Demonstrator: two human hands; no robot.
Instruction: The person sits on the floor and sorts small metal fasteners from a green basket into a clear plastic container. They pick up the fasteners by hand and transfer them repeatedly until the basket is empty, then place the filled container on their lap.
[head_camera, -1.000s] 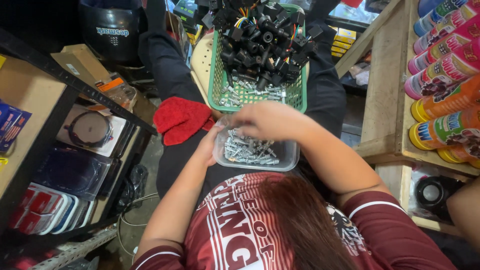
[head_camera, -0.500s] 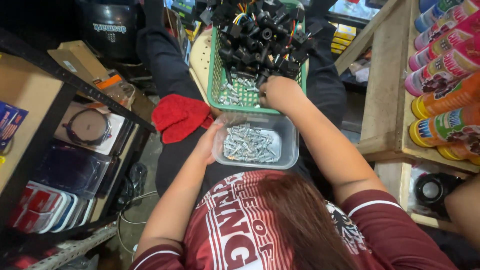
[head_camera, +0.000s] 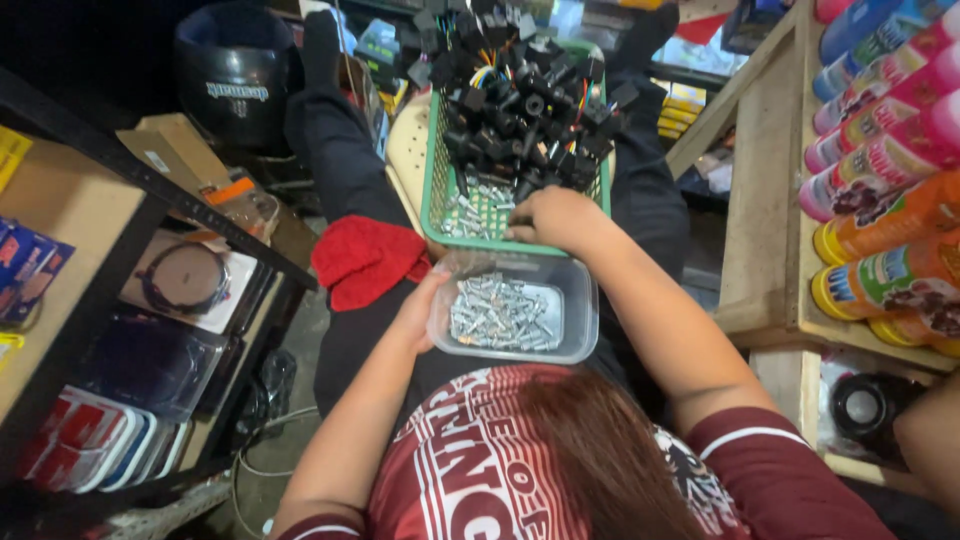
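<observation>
Brown cardboard box with an orange-and-white label (head_camera: 185, 160) at upper left; flat clear-fronted packs (head_camera: 185, 285) on the dark left shelf; colourful labelled spray cans (head_camera: 880, 200) lying stacked at right.

Right hand (head_camera: 555, 218) fingertips buried among small metal parts in green basket (head_camera: 432, 190); grasp not discernible. Left hand (head_camera: 420, 310) partly covered by clear plastic tub (head_camera: 580, 300) wall; fingers not seen. Metal pieces in tub (head_camera: 500, 318) too small and blurred for kind to be told. Basket far end cut off by top edge. Person's lower body hidden under tub.
</observation>
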